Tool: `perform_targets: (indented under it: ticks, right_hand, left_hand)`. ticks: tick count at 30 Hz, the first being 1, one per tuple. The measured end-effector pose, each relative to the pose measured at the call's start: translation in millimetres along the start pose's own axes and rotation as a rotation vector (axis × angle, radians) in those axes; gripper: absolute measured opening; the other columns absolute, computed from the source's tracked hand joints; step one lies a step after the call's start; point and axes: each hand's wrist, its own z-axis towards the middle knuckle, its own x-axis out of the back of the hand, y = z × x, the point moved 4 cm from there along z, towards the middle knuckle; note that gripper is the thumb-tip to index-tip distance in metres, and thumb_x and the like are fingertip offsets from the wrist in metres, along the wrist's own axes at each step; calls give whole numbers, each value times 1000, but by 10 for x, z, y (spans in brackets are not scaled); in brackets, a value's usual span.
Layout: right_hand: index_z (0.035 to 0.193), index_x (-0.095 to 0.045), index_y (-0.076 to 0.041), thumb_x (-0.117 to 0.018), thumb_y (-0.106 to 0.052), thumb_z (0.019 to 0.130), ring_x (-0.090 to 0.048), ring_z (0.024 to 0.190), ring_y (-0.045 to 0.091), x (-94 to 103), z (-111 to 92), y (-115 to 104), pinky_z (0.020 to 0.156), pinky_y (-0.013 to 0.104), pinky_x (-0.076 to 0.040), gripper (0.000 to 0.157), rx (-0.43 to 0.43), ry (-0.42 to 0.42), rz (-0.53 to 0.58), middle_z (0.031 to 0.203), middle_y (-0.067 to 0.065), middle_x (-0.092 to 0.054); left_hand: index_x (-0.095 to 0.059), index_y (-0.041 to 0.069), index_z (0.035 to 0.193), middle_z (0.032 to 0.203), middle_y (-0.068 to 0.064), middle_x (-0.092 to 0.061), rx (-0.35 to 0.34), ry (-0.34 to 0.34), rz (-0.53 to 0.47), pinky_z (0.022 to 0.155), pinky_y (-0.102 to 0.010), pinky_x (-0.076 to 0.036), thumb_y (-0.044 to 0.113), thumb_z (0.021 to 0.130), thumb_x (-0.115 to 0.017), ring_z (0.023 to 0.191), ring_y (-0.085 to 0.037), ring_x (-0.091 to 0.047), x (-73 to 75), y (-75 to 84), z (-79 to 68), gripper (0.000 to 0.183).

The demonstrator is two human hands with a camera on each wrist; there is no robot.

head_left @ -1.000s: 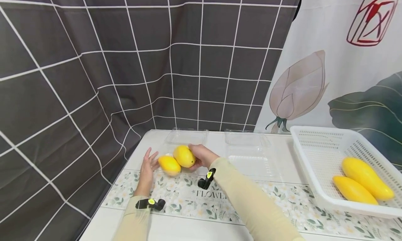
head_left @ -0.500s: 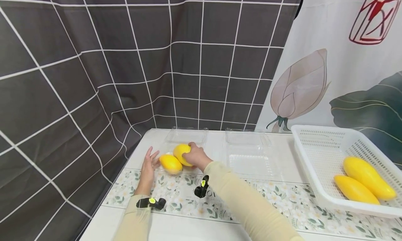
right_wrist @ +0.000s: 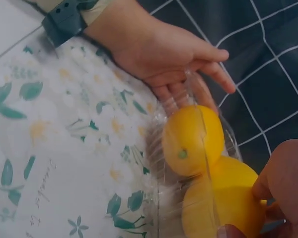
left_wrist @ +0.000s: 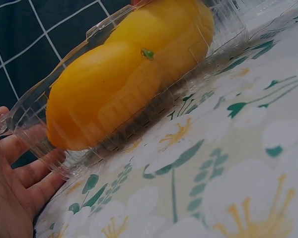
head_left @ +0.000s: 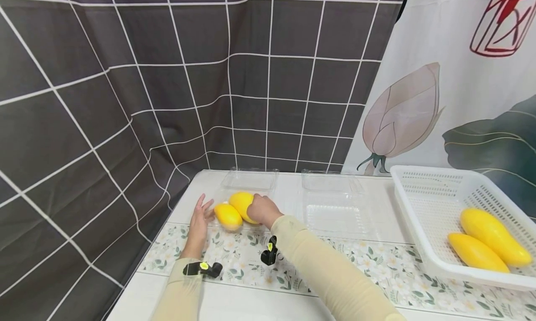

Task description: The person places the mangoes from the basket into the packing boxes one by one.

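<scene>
Two yellow mangoes lie side by side in a clear plastic clamshell box (head_left: 249,179) with its lid folded back. My left hand (head_left: 198,225) rests at the box's left end, its straight fingers against the clear wall in the left wrist view. Nearest to it is the left mango (head_left: 228,217), whose green stem spot shows in both wrist views. My right hand (head_left: 264,210) holds the right mango (head_left: 241,204) from its right side. In the right wrist view, thumb and curled fingers lie on that fruit, partly cut off by the frame.
A second clear clamshell box (head_left: 335,216) stands opened to the right. Farther right, a white perforated basket (head_left: 412,228) holds two more mangoes (head_left: 494,237). A dark grid-patterned curtain (head_left: 293,88) hangs behind and left of the table (head_left: 251,302), which has a floral strip.
The right mango has gone slightly left and down beside the other one. My right hand has shifted its hold over the fruit's right side. My left hand stays at the box.
</scene>
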Motion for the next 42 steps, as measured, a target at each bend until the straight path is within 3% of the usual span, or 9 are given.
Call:
perform_targets:
  ticks: [4,10,13,17,21,24,28,35,42]
  right_hand:
    - [139,-51,9,-47,-21,98,-62,110,33,-32,22,-2,97,45,-53,51,15,-6,-80,135,26,-57]
    - [139,-51,13,-51,-43,102,-57,127,38,-66,12,5,107,45,-49,67,1,-51,-104,158,30,-32]
    - [128,-63,8,-56,-43,98,-60,120,36,-59,19,5,104,46,-51,60,-6,-56,-89,154,29,-38]
    - [124,-66,4,-56,-44,97,-58,113,34,-52,23,2,99,45,-52,57,-37,-59,-62,140,26,-54]
    - [143,-48,7,-51,-48,98,-58,118,36,-82,39,15,100,45,-51,71,-76,-63,-60,136,25,-57]
    - [145,-44,8,-49,-48,98,-60,118,36,-129,70,29,101,45,-51,73,-90,-50,-55,135,24,-59]
    - [137,-50,10,-49,-43,98,-62,112,36,-189,102,28,99,47,-52,66,-66,-12,-53,131,24,-59]
    - [147,-37,15,-50,-41,99,-58,120,41,-185,41,-20,100,49,-53,74,4,24,-158,139,30,-49]
    - [138,-51,9,-50,-49,101,-62,105,35,-90,-16,-67,84,44,-58,69,95,119,-316,120,21,-59]
  left_hand:
    - [-16,9,163,156,-24,-39,5,-5,-7,117,-57,-33,37,112,-11,134,-47,-47,1,39,-16,59]
    - [-14,10,163,157,-24,-38,25,-17,25,119,-57,-29,36,112,-11,134,-47,-47,-9,101,-50,57]
    - [-15,15,164,157,-20,-40,26,-6,56,120,-56,-27,43,111,-13,133,-45,-50,-5,22,-22,60]
    - [-16,17,164,157,-17,-41,43,-10,66,122,-54,-25,44,111,-16,134,-42,-51,-4,24,-16,59]
    - [-17,17,163,157,-16,-42,46,-11,79,122,-53,-26,44,111,-19,133,-41,-52,6,29,-9,59]
    - [-16,20,164,157,-15,-43,55,-10,92,121,-53,-27,45,111,-18,133,-40,-52,12,14,-4,58]
    - [-15,20,164,158,-16,-41,60,-15,97,121,-55,-26,44,111,-18,133,-41,-51,18,-10,-1,58]
    - [-13,20,164,157,-16,-41,63,-26,98,120,-55,-28,45,111,-19,133,-42,-51,12,-14,-11,59]
    - [-16,16,163,156,-18,-43,50,-16,84,118,-55,-32,49,109,-20,132,-42,-53,5,-30,4,63]
